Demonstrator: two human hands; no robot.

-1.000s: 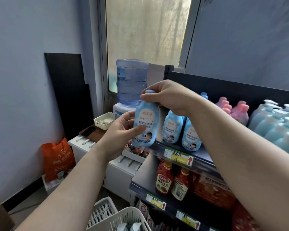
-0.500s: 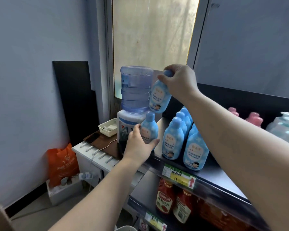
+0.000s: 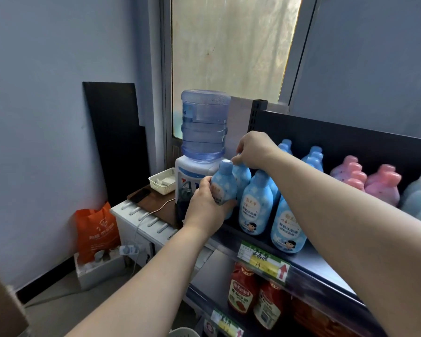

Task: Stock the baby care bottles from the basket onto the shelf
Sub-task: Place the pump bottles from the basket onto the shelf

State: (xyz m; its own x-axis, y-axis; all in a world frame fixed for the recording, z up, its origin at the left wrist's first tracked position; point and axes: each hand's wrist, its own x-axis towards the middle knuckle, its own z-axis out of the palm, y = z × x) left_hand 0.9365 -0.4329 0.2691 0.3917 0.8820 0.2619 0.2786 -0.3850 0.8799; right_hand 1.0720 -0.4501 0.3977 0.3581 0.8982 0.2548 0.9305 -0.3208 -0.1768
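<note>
Stocking in progress, near to far. Below the left forearm lies the rim of the white lattice basket (image 3: 184,332). The left hand (image 3: 204,210) wraps fingers and thumb round a front bottle (image 3: 223,188) at the shelf (image 3: 314,268) end. Just behind it, the right hand (image 3: 254,148) pinches the cap of a second bottle (image 3: 244,175). This bottle was raised in the air half a second before and is now lowered into the row, so placement appears nearly complete. Bodies are smooth, rounded, pale-blue plastic with cloud-print labels. Right of that hand stand ribbed-neck pink bottles (image 3: 382,183).
</note>
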